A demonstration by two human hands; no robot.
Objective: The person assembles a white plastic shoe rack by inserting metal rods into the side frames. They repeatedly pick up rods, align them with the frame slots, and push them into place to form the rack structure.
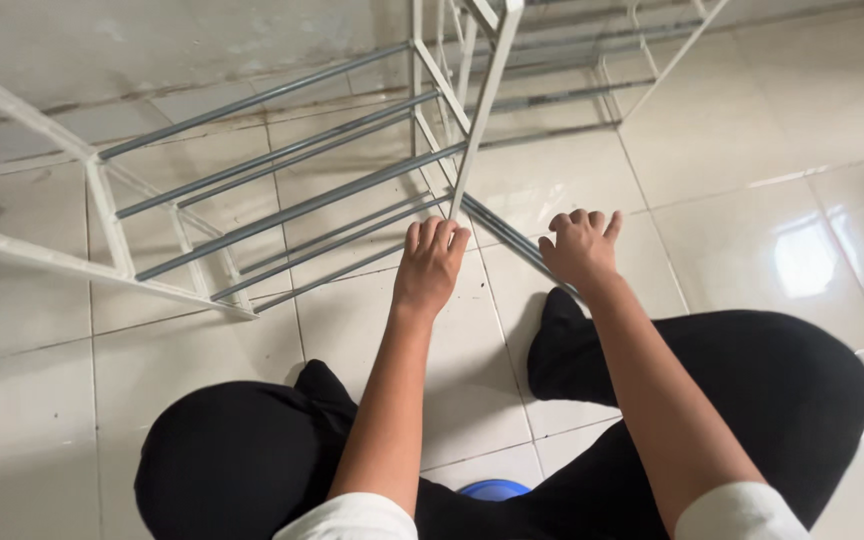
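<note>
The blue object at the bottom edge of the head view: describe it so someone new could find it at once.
Start from the person's black trousers, knees spread over the white tiled floor. Between the legs, under the two forearms, a small blue rounded object peeks out at the frame's bottom edge. It is the only blue thing; the rack ahead is white and grey.

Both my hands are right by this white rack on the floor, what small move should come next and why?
Probably close the left hand round the white upright post just above its fingertips. Both hands look open, the right hand resting over the grey rails, and the rack lies tilted on the tiles, so nothing visibly steadies it.
</note>
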